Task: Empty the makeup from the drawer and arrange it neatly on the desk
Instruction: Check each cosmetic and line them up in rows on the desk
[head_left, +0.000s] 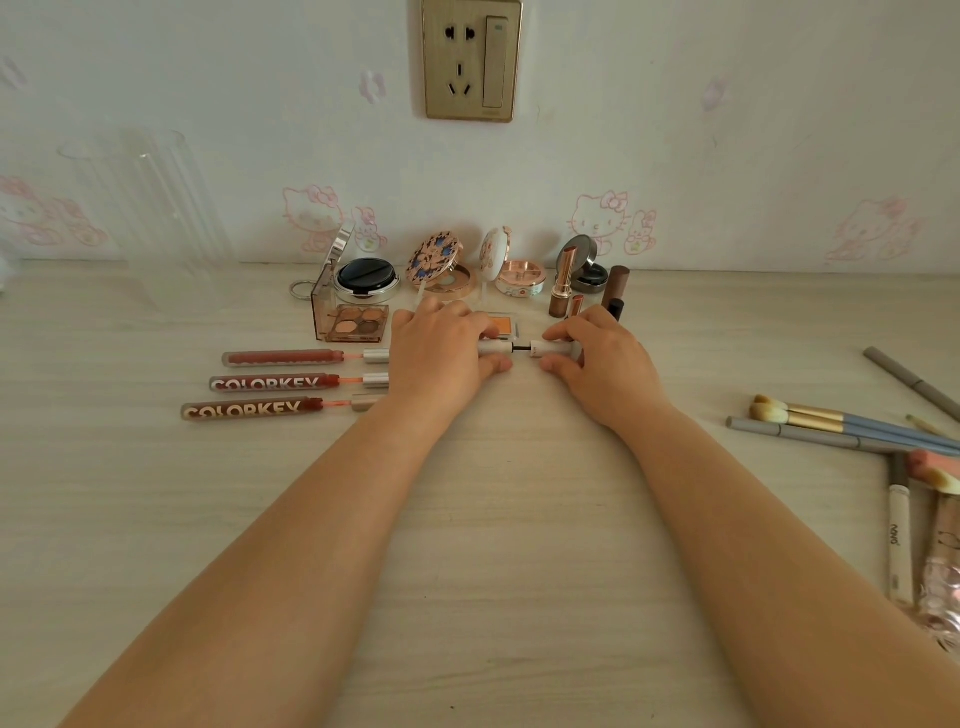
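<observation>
Both of my hands meet at the middle of the pale wooden desk (467, 519). My left hand (441, 348) and my right hand (597, 358) each grip one end of a slim white tube (540, 348), pulled slightly apart so a thin black wand shows between the halves. Three lip glosses (285, 357), (275, 383), (249, 410) lie in a row to the left, caps drawn out. Behind my hands stand an open eyeshadow palette (353, 319), open compacts (366, 278), (441, 265), (514, 273), an orange blush (501, 326) and an open lipstick (563, 283).
Brushes (810, 415) and pencils (909, 382) lie scattered at the right edge, with a white pen (898, 540) and a shiny pink item (940, 597). A clear ribbed cup (156, 218) stands at the back left. A wall socket (471, 60) sits above.
</observation>
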